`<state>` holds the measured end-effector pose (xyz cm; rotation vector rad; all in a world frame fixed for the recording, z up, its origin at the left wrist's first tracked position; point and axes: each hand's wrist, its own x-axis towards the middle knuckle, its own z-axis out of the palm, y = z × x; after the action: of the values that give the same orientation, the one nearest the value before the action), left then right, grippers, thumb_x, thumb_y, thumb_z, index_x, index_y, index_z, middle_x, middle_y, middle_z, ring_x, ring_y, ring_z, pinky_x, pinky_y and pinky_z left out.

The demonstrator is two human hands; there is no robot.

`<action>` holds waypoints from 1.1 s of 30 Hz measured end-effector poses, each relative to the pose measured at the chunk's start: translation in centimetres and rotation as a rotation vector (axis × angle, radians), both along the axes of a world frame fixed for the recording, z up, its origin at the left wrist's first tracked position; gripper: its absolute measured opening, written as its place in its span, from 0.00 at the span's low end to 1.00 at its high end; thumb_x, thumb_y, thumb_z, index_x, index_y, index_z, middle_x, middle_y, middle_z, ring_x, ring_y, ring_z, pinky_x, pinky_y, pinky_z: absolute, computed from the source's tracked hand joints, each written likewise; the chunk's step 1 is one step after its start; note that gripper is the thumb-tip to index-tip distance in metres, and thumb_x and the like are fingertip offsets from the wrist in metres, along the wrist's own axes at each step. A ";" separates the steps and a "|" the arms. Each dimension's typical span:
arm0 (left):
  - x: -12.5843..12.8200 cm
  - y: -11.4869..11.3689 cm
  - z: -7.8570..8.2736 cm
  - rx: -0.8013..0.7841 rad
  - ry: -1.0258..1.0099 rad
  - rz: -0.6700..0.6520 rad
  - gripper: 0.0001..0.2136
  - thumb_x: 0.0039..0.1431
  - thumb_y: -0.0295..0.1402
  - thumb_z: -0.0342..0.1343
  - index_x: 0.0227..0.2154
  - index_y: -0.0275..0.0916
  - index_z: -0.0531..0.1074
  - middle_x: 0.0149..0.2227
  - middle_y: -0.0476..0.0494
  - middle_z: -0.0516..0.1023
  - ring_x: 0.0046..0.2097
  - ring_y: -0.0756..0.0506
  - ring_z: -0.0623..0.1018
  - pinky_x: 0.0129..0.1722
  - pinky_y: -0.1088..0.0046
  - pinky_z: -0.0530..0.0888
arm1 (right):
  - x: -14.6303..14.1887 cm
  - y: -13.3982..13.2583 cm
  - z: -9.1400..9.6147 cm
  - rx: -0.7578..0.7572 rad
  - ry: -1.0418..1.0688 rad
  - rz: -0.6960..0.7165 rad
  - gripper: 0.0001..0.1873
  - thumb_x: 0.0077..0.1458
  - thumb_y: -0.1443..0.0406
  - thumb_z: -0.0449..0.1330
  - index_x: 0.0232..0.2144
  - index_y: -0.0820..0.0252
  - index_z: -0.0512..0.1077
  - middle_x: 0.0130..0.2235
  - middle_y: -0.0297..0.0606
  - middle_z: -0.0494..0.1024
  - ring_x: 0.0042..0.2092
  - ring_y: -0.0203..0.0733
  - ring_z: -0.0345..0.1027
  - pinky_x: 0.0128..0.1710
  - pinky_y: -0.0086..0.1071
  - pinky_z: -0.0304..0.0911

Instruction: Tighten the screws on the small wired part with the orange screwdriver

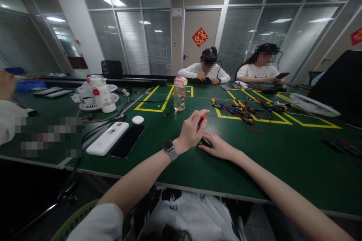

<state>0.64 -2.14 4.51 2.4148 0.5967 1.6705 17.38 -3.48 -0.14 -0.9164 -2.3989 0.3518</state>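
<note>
My left hand (192, 128), with a watch on its wrist, is raised a little over the green table. Its fingers curl round an upright tool with an orange handle (202, 119); most of the tool is hidden by the hand, so its exact kind does not show. Just below and to the right, my right hand (219, 146) rests low on the tabletop. The fingers of that hand close on a small dark piece (206, 142), partly covered and too unclear to name. Both hands are close together, with the tool above the dark piece.
Behind my hands stands a pink-lidded bottle (179, 96). Left are a white power bank (108, 138), a phone (128, 142) and a white round case (138, 120). Coloured wires (243, 111) lie to the right. Two people sit opposite; another person's arm (9, 120) is at left.
</note>
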 end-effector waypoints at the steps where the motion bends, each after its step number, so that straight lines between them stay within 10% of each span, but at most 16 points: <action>1: 0.0 0.0 0.0 -0.001 0.000 0.000 0.14 0.67 0.33 0.41 0.53 0.38 0.62 0.38 0.44 0.70 0.39 0.48 0.71 0.42 0.71 0.70 | 0.0 0.0 0.0 0.001 0.002 0.001 0.10 0.56 0.66 0.59 0.41 0.60 0.72 0.43 0.43 0.75 0.46 0.47 0.69 0.49 0.42 0.65; 33: 0.1 -0.1 0.0 -0.023 0.001 -0.016 0.14 0.67 0.33 0.42 0.53 0.38 0.62 0.39 0.44 0.71 0.38 0.48 0.71 0.42 0.71 0.70 | 0.1 0.0 0.0 -0.003 -0.011 -0.012 0.09 0.56 0.65 0.59 0.41 0.59 0.71 0.43 0.43 0.75 0.46 0.47 0.69 0.49 0.41 0.65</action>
<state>0.73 -2.24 4.52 2.3985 0.5916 1.6468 17.44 -3.47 -0.12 -0.9365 -2.4026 0.3466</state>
